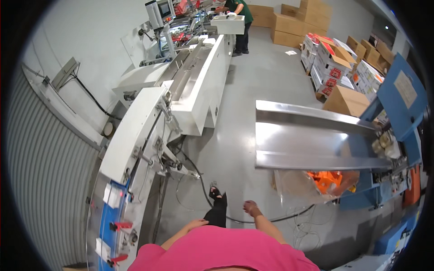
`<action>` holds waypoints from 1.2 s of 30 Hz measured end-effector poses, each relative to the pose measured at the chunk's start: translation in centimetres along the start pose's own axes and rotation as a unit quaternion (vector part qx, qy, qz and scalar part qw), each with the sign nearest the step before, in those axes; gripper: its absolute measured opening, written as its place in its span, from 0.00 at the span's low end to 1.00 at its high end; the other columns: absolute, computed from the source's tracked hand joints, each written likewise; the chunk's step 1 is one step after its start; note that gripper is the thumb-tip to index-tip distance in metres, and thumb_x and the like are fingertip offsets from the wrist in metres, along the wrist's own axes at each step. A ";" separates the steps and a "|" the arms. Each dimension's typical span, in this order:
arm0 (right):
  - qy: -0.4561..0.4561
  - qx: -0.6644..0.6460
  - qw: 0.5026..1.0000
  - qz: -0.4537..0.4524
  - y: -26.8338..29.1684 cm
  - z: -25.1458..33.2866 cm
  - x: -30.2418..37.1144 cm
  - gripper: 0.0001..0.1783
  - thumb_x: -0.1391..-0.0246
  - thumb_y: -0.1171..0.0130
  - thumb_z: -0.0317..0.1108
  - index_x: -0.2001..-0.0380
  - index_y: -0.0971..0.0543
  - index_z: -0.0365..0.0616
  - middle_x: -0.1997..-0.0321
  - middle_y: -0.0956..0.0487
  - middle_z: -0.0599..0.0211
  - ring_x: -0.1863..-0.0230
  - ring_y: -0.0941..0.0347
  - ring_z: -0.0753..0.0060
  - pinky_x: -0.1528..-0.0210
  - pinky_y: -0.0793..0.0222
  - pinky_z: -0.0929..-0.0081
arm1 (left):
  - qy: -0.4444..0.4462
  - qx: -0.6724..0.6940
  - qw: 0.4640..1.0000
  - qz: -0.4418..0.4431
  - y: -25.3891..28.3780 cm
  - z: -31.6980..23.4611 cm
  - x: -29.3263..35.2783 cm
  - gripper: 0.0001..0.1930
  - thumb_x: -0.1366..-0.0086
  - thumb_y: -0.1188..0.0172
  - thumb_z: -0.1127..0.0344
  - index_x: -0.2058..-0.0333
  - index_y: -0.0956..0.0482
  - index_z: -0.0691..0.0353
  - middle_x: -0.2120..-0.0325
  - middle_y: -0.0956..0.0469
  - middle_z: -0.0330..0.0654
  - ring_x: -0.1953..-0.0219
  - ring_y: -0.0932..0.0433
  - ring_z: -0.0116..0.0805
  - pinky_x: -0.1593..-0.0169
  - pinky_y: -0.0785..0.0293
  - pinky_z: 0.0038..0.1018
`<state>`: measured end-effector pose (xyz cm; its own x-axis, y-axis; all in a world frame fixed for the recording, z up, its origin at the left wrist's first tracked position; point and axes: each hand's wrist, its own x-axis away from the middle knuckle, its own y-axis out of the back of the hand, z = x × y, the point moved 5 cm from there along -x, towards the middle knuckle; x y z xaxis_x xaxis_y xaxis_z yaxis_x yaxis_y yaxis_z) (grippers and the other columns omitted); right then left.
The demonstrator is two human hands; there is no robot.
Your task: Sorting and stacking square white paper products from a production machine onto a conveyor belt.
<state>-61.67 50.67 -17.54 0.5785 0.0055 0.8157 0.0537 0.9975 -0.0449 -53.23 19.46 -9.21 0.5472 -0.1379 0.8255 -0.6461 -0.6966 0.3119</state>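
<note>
shirt (226, 248) and trousers (218, 215) are matt cloth — tray (307, 141) smooth, glossy metal, boxes (289, 30) matt cardboard, shutter (47, 167) ridged metal.

Pink shirt (221, 246), black trousers (217, 214), blue conveyor belt (108, 219), red fittings (122, 226), grey ribbed shutter (45, 180), brown cartons (288, 32)

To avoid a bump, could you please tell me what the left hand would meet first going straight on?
The left hand would most likely meet the person's own black trouser leg first; whether the two already touch is hard to tell.

1 fisheye head view | above pink shirt (221, 248) | faces down, forward | shirt near, cartons (289, 38) far
</note>
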 end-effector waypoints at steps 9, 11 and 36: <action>0.058 0.341 0.934 0.092 -16.2 19.5 -8.1 0.16 0.56 0.48 0.36 0.63 0.23 0.41 0.74 0.22 0.60 0.76 0.28 0.71 0.72 0.31 0.72 | -0.183 0.181 0.938 -0.233 24.7 -18.8 -6.4 0.15 0.44 0.46 0.58 0.65 0.25 0.64 0.75 0.24 0.40 0.72 0.27 0.27 0.67 0.31 0.24; 0.114 0.407 0.906 0.032 -15.0 20.3 -13.5 0.16 0.57 0.49 0.33 0.64 0.23 0.41 0.69 0.21 0.54 0.71 0.25 0.62 0.67 0.29 0.68 | -0.189 0.156 0.941 -0.231 27.8 -21.7 -5.2 0.17 0.44 0.46 0.57 0.63 0.26 0.65 0.73 0.23 0.43 0.70 0.26 0.28 0.64 0.31 0.25; 0.080 0.632 0.766 0.088 -0.8 61.1 -43.3 0.07 0.59 0.45 0.33 0.73 0.24 0.44 0.71 0.23 0.61 0.68 0.26 0.60 0.66 0.28 0.67 | -0.212 0.193 0.931 -0.228 48.1 -52.7 -23.3 0.17 0.42 0.44 0.61 0.56 0.28 0.64 0.68 0.23 0.43 0.66 0.25 0.27 0.60 0.29 0.23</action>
<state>-136.45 53.85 -17.56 0.5851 0.2398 0.7747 -0.8080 0.2546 0.5314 -125.09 26.30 11.31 0.9313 0.0251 0.3633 -0.1012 -0.9404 0.3246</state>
